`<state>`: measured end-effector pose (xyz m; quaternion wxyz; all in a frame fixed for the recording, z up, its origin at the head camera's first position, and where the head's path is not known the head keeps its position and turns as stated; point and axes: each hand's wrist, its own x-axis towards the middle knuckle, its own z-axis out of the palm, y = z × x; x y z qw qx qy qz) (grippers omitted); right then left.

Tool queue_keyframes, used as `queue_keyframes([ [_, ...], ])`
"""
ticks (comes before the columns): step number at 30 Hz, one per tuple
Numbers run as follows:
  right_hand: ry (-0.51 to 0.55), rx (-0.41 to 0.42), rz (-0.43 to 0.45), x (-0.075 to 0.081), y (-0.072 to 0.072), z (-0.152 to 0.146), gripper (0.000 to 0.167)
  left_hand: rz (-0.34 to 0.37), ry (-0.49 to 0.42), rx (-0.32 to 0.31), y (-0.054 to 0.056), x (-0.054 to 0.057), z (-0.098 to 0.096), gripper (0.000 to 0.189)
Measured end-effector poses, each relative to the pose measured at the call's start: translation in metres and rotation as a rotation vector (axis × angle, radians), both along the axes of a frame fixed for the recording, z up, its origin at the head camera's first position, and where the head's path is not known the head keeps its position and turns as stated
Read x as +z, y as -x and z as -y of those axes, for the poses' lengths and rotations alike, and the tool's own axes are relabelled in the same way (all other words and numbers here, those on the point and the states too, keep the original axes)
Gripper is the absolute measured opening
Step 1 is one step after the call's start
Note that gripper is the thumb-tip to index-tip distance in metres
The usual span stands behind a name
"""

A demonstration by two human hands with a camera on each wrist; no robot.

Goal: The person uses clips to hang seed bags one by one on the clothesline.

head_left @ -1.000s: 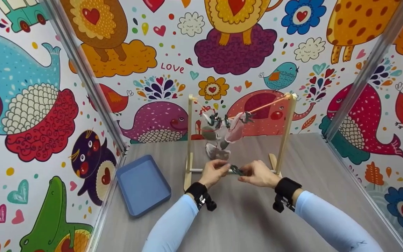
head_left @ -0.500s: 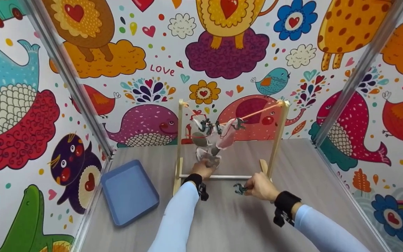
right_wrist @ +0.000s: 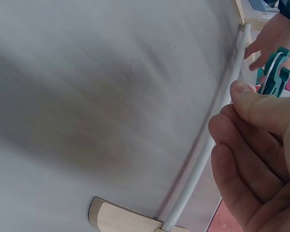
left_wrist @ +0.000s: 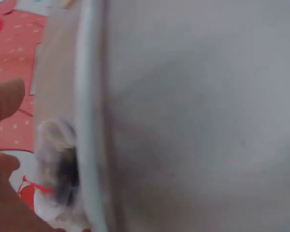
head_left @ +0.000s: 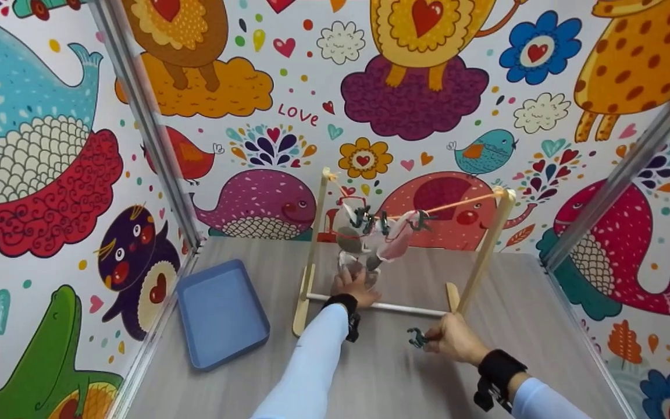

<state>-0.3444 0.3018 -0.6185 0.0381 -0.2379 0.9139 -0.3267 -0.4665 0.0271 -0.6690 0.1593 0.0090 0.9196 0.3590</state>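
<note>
My right hand (head_left: 457,337) pinches a small dark green clip (head_left: 416,337) between thumb and fingers, low in front of the frame's right post. In the right wrist view the same green clip (right_wrist: 276,72) sticks out past my thumb. My left hand (head_left: 355,288) reaches over the frame's lower bar with fingers spread, at the lowest of the hanging sheer pouches (head_left: 392,240). Whether it touches that pouch cannot be made out. The left wrist view shows a blurred pale pouch (left_wrist: 48,193) with a red cord beside my hand.
A wooden frame (head_left: 480,250) carries an orange cord (head_left: 463,203) between its posts, with several dark green clips (head_left: 364,218) on it. A white rod (head_left: 410,308) joins the posts below. On the left lies a blue tray (head_left: 224,361). Patterned walls enclose the table.
My left hand has left the green clip and moved forward to the lowest hanging pouch. My right hand has drawn the clip back, lower and to the right. The head view has shifted.
</note>
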Motion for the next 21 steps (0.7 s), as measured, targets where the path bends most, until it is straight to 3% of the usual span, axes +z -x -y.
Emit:
queue_keyframes([
  [2, 0.001, -0.003, 0.007, -0.003, -0.001, 0.0, 0.012, -0.018, 0.077, -0.044, -0.003, -0.007, 0.0, 0.088],
  [5, 0.0, 0.004, -0.003, -0.003, 0.0, 0.001, 0.011, -0.115, 0.177, -0.073, -0.005, -0.007, 0.001, 0.084],
  [9, -0.011, 0.013, -0.036, -0.004, 0.001, 0.006, 0.012, -0.289, 0.293, -0.035, 0.003, -0.009, 0.002, 0.079],
  [11, -0.018, 0.022, -0.049, -0.004, 0.002, 0.009, 0.013, -0.329, 0.362, 0.013, 0.008, -0.012, 0.005, 0.076],
  [13, -0.019, 0.034, -0.056, -0.005, 0.002, 0.011, 0.013, -0.305, 0.412, 0.085, 0.011, -0.016, 0.01, 0.073],
  [17, -0.004, 0.041, -0.064, -0.003, 0.0, 0.012, 0.013, -0.201, 0.376, 0.224, 0.012, -0.017, 0.022, 0.068],
  [19, 0.005, 0.034, -0.062, -0.002, -0.001, 0.01, 0.013, -0.182, 0.314, 0.26, 0.011, -0.017, 0.027, 0.063],
  [21, 0.011, 0.024, -0.058, -0.001, -0.002, 0.008, 0.012, -0.217, 0.279, 0.246, 0.009, -0.017, 0.03, 0.048],
])
